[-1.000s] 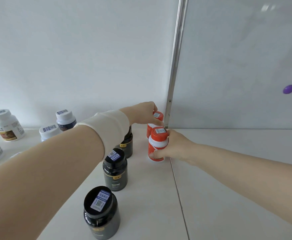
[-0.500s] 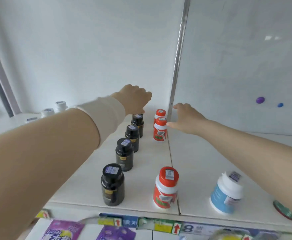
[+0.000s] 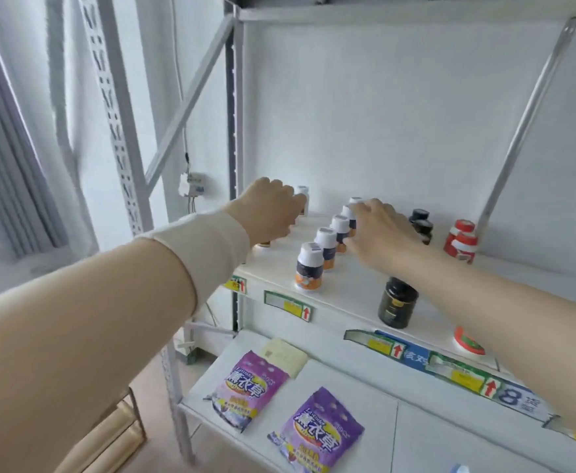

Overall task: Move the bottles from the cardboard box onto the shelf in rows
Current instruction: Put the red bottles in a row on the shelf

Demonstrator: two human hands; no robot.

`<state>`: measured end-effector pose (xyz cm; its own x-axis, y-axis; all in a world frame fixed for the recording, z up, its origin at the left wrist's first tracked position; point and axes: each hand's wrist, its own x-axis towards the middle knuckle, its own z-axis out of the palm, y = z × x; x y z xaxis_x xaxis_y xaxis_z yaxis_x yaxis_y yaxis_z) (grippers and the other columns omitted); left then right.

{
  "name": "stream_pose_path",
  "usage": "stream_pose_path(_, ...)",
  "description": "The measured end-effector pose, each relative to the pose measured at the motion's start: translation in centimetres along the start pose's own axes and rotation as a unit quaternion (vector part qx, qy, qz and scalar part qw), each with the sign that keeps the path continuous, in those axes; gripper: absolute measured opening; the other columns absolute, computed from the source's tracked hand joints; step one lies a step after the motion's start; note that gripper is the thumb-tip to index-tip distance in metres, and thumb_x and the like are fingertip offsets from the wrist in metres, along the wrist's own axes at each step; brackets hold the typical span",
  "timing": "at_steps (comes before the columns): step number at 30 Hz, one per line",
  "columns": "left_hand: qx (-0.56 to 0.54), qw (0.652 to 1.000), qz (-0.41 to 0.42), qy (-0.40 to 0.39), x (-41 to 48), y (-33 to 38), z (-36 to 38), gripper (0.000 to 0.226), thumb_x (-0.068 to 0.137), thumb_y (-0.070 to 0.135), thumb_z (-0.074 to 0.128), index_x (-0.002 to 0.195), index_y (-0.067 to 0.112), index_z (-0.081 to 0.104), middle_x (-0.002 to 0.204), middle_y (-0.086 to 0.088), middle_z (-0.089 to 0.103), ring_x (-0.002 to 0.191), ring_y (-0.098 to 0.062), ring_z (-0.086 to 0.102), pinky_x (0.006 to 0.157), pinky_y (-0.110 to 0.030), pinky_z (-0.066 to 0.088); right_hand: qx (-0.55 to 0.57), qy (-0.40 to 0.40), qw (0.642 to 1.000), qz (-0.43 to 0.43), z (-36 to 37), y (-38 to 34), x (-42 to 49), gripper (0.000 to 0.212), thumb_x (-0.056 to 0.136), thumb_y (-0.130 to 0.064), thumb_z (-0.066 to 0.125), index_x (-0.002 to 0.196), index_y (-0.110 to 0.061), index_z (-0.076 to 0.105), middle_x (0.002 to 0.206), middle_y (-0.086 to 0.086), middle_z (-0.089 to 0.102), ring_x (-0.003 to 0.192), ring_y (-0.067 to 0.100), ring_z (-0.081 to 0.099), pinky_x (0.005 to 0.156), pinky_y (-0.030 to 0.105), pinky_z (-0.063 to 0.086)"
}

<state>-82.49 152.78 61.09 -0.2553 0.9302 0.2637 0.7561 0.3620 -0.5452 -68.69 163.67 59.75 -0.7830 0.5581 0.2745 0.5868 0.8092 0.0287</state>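
Stocking by hand: a white shelf (image 3: 348, 288) holds the bottles in rows. The left hand (image 3: 269, 209) hangs over its left end, fingers bent down, grasp impossible to tell. The right hand (image 3: 378, 233), fingers loosely extended, holds nothing beside the white-capped bottles (image 3: 309, 268). Black bottles (image 3: 397, 302) and red bottles (image 3: 460, 240) stand further right.

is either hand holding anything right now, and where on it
Right hand holds nothing; its open fingers lie by the row of white-capped bottles. Left hand: cannot tell, its fingers are hidden.
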Motion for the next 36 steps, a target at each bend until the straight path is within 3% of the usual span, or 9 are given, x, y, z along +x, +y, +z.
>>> stream_pose_path(8,0.004,0.988,-0.114,-0.105,-17.0,-16.0,11.2,0.046,0.094,0.031,0.051,0.135,0.013,0.04,0.13,-0.007,0.051,0.121,-0.025,0.05,0.099,-0.034,0.039,0.014,-0.024,0.976,-0.214,5.5,-25.3,3.1,0.056,0.094,-0.031,0.046,0.142,-0.01,0.027,0.142,0.013,0.034,0.132,0.029,0.031,0.106,0.038,0.03)
stream_pose_path(14,-0.009,0.947,-0.208,-0.243,-32.4,-26.4,22.8,0.04,0.096,0.026,0.047,0.132,0.012,0.042,0.128,-0.007,0.053,0.118,-0.025,0.053,0.097,-0.033,0.04,0.038,-0.087,0.946,-0.311,12.5,-44.2,4.5,0.056,0.095,-0.032,0.044,0.142,-0.009,0.026,0.147,0.011,0.03,0.136,0.027,0.027,0.111,0.038,0.024)
stream_pose_path(18,-0.054,0.916,-0.263,-0.299,-38.6,-29.4,29.4,0.049,0.094,0.03,0.051,0.136,0.01,0.036,0.133,-0.009,0.05,0.123,-0.026,0.05,0.1,-0.036,0.039,0.015,-0.128,0.925,-0.356,18.0,-52.0,5.3,0.053,0.095,-0.032,0.043,0.141,-0.01,0.028,0.145,0.012,0.032,0.136,0.027,0.027,0.112,0.038,0.026)
stream_pose_path(24,-0.14,0.87,-0.308,-0.358,-42.5,-31.6,41.8,0.043,0.092,0.032,0.053,0.128,0.01,0.044,0.129,-0.009,0.054,0.119,-0.027,0.053,0.095,-0.036,0.042,-0.02,-0.213,0.891,-0.401,28.4,-60.1,9.2,0.057,0.095,-0.033,0.042,0.145,-0.012,0.021,0.148,0.009,0.029,0.141,0.027,0.021,0.115,0.039,0.021)
stream_pose_path(30,-0.246,0.782,-0.375,-0.433,-43.3,-31.0,56.7,0.035,0.094,0.021,0.047,0.127,0.01,0.045,0.127,-0.011,0.054,0.117,-0.028,0.052,0.093,-0.037,0.042,-0.053,-0.313,0.836,-0.447,42.3,-66.6,14.2,0.056,0.097,-0.033,0.038,0.146,-0.013,0.021,0.15,0.008,0.029,0.144,0.028,0.016,0.117,0.042,0.017)
stream_pose_path(36,-0.369,0.656,-0.42,-0.508,-44.5,-26.8,68.5,0.04,0.095,0.025,0.048,0.131,0.008,0.041,0.131,-0.013,0.051,0.12,-0.031,0.05,0.095,-0.037,0.042,-0.078,-0.436,0.774,-0.453,54.2,-69.9,15.2,0.048,0.094,-0.033,0.044,0.136,-0.011,0.036,0.136,0.009,0.044,0.129,0.027,0.038,0.107,0.036,0.031)
